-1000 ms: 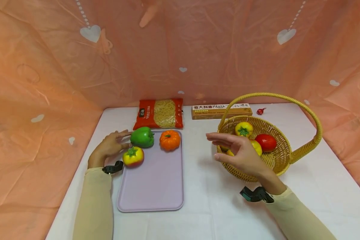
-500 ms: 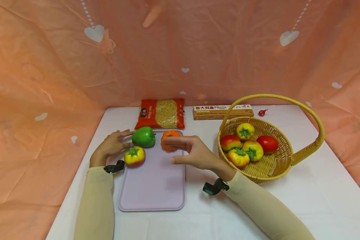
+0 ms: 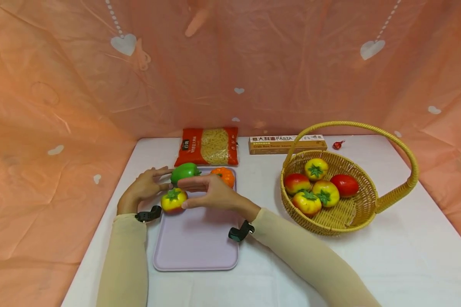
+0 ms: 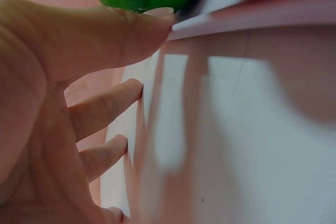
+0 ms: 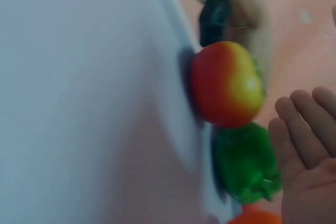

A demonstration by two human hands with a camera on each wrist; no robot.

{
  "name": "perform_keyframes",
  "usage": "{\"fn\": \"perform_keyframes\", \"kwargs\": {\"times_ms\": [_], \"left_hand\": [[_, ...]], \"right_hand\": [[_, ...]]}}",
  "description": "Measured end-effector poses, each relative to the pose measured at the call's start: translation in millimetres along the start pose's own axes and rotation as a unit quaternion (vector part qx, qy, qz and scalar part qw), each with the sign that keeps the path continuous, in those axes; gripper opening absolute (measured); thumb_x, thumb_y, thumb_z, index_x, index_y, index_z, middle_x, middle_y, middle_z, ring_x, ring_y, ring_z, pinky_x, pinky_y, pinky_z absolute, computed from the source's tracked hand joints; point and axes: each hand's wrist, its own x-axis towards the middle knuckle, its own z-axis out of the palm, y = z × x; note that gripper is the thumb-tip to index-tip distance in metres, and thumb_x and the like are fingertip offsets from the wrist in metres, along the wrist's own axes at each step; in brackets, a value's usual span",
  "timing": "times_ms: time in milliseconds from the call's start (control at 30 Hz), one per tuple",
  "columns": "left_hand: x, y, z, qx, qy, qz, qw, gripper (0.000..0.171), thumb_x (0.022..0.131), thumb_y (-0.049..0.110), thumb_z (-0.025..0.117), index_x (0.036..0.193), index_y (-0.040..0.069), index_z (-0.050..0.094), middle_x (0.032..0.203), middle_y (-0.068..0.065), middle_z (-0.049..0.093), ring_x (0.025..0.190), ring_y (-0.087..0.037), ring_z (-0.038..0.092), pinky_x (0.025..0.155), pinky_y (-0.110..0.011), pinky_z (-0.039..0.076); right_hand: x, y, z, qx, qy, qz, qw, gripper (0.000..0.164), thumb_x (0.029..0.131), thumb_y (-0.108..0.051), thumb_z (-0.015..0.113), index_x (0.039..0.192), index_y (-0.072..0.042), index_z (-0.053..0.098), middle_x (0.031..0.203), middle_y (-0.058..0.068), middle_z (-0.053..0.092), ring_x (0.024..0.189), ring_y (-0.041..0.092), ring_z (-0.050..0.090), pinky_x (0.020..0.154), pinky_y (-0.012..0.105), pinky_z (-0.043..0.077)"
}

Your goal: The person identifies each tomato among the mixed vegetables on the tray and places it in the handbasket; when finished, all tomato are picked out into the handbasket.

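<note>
In the head view my right hand (image 3: 215, 194) is over the lilac tray (image 3: 196, 247), fingers extended and thumb apart. Its thumb tip overlaps the edge of a yellow-and-red tomato (image 3: 173, 204) with a green calyx. Nothing is held in that hand; the right wrist view shows its straight fingers (image 5: 302, 124) beside the tomato and a green bell pepper (image 5: 244, 163). My left hand (image 3: 141, 189) rests at the tray's left edge, fingers spread, its thumb tip (image 4: 160, 22) right at the rim. Behind my right hand, an orange pumpkin (image 3: 224, 175) is partly hidden.
A wicker basket (image 3: 342, 217) with a tall handle stands on the right, holding several yellow-and-red tomatoes and a red oval fruit (image 3: 345, 185). Behind the tray lie a pasta bag (image 3: 211, 146) and, to its right, a pasta box (image 3: 270, 147). A small red item (image 3: 338, 145) lies beyond the basket.
My right hand has swept left from over the basket, across the tray, to the tomato. The left hand has stayed at the tray's left edge.
</note>
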Motion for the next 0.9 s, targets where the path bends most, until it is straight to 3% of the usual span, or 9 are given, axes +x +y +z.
{"fn": "perform_keyframes", "kwargs": {"times_ms": [133, 333, 500, 667, 900], "left_hand": [[0.3, 0.6, 0.8, 0.009, 0.001, 0.013, 0.9999, 0.059, 0.093, 0.027, 0.069, 0.149, 0.021, 0.051, 0.163, -0.013, 0.033, 0.152, -0.049, 0.006, 0.116, -0.075, 0.006], [2.2, -0.5, 0.8, 0.026, 0.008, 0.039, 0.9989, 0.058, 0.092, 0.024, 0.07, 0.148, 0.019, 0.053, 0.161, -0.014, 0.035, 0.151, -0.052, 0.01, 0.116, -0.074, 0.009], [3.3, -1.0, -0.2, 0.016, 0.009, 0.024, 0.9995, 0.058, 0.092, 0.022, 0.069, 0.148, 0.019, 0.052, 0.161, -0.014, 0.035, 0.152, -0.051, 0.009, 0.115, -0.075, 0.008], [2.9, -1.2, -0.5, 0.008, 0.004, 0.014, 0.9999, 0.059, 0.092, 0.021, 0.068, 0.148, 0.019, 0.052, 0.162, -0.013, 0.033, 0.153, -0.049, 0.007, 0.115, -0.076, 0.007], [0.7, 0.0, -0.5, 0.005, 0.005, 0.003, 1.0, 0.061, 0.091, 0.022, 0.07, 0.148, 0.019, 0.051, 0.163, -0.013, 0.032, 0.152, -0.049, 0.007, 0.113, -0.078, 0.005]], "right_hand": [[10, 8, 10, -0.079, 0.011, 0.007, 0.997, 0.064, 0.083, -0.031, 0.084, 0.138, -0.01, 0.061, 0.137, 0.002, 0.065, 0.123, 0.011, 0.063, 0.105, 0.038, 0.052], [17, 11, 19, -0.149, 0.058, 0.0, 0.987, 0.058, 0.082, -0.025, 0.085, 0.133, -0.009, 0.065, 0.13, 0.003, 0.069, 0.113, 0.008, 0.067, 0.094, 0.024, 0.056], [19, 10, 24, -0.204, 0.082, 0.008, 0.975, 0.056, 0.081, -0.022, 0.086, 0.132, -0.012, 0.067, 0.128, 0.001, 0.07, 0.109, 0.007, 0.065, 0.091, 0.016, 0.054], [20, 8, 29, -0.227, 0.071, 0.011, 0.971, 0.057, 0.081, -0.023, 0.086, 0.133, -0.016, 0.066, 0.129, 0.002, 0.07, 0.107, 0.009, 0.065, 0.091, 0.02, 0.055], [19, 13, 32, -0.264, 0.019, 0.031, 0.964, 0.063, 0.08, -0.036, 0.085, 0.137, -0.019, 0.063, 0.132, -0.006, 0.067, 0.109, 0.006, 0.06, 0.098, 0.018, 0.048]]}}
